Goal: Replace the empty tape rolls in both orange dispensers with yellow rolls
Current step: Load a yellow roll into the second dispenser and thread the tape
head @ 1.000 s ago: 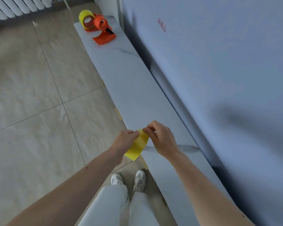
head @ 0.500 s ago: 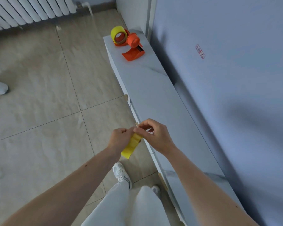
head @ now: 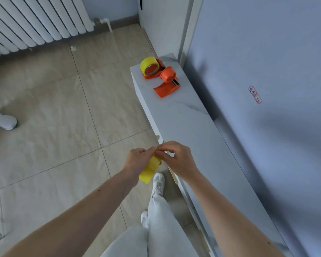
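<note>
Both hands, left [head: 137,160] and right [head: 176,158], pinch yellow tape strip [head: 150,168]; orange dispenser [head: 163,76] well beyond.

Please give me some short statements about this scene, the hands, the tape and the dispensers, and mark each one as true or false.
1. Both hands, left hand and right hand, pinch a loose strip of yellow tape. True.
2. An orange plastic tape dispenser lies on the tiled floor. False: it rests on the white marble-patterned counter.
3. A yellow tape roll sits at the counter's far end. True.
4. The hands touch the dispenser. False: they are well apart from it.
5. A white ribbed radiator stands at the upper left. True.
</note>
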### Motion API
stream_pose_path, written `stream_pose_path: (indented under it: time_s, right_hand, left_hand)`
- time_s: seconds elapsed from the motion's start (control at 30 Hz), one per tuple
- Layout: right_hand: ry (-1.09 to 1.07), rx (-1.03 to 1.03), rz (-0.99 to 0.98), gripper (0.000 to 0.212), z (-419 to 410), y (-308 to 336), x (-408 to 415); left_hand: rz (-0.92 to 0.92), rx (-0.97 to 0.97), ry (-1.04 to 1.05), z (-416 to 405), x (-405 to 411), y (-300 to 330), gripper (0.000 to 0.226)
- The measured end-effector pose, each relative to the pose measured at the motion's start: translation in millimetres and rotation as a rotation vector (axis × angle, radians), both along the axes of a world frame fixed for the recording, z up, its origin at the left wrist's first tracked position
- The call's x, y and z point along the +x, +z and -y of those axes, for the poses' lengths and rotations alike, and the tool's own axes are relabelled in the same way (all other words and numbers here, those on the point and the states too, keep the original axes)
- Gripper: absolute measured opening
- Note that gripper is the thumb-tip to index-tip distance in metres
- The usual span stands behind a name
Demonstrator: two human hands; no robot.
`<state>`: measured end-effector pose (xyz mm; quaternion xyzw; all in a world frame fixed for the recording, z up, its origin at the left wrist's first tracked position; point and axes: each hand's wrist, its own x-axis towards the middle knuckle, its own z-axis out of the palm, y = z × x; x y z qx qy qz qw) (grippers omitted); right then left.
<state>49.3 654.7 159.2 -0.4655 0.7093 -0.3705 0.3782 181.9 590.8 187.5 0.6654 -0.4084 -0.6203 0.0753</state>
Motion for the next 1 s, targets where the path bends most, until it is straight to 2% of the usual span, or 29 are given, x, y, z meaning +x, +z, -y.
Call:
stream_pose_path:
  time_s: [0.17,0.27,0.4,0.53,0.6,0.67,0.77,0.93,1.0]
  right_hand:
    - [-0.023,-0.001,-0.016,0.014,64.1,-0.3,-13.1]
    - [-0.021,0.126,0.012,0.026,98.7,4.0,-18.2]
    - [0.047,0.271,-0.015,0.074,144.6,2.3,-17.5]
    - [-0.051,0.28,0.091,0.114,185.8,-12.8,-14.2]
    - [-0.087,0.285,0.063,0.127,204.8,-22.1,-15.6]
    - [-0.141,0.266,0.0,0.127,222.1,-30.4,-19.9]
    - [-0.262,0.214,-0.069,0.116,243.0,-41.4,-33.0]
    - [-0.56,0.25,-0.087,0.104,271.2,-66.2,-76.5]
    - [-0.648,0.269,-0.104,0.105,281.0,-80.5,-99.3]
  left_hand:
    - [0.021,0.028,-0.046,72.4,-20.1,-2.2,0.034]
    - [0.03,0.094,-0.068,119.5,-32.7,-8.6,0.042]
    - [-0.028,0.197,-0.151,185.4,-42.9,-20.7,0.058]
    - [-0.132,0.31,-0.231,248.1,-58.5,-27.8,0.062]
    - [-0.167,0.376,-0.271,274.5,-71.3,-28.4,0.064]
    - [-0.155,0.388,-0.352,296.6,-84.5,-32.0,0.065]
    - [-0.171,0.371,-0.466,323.5,-107.2,-42.0,0.076]
    - [-0.004,0.12,-0.69,367.2,-150.4,-68.7,0.074]
    - [-0.022,0.078,-0.706,382.2,-165.4,-81.9,0.074]
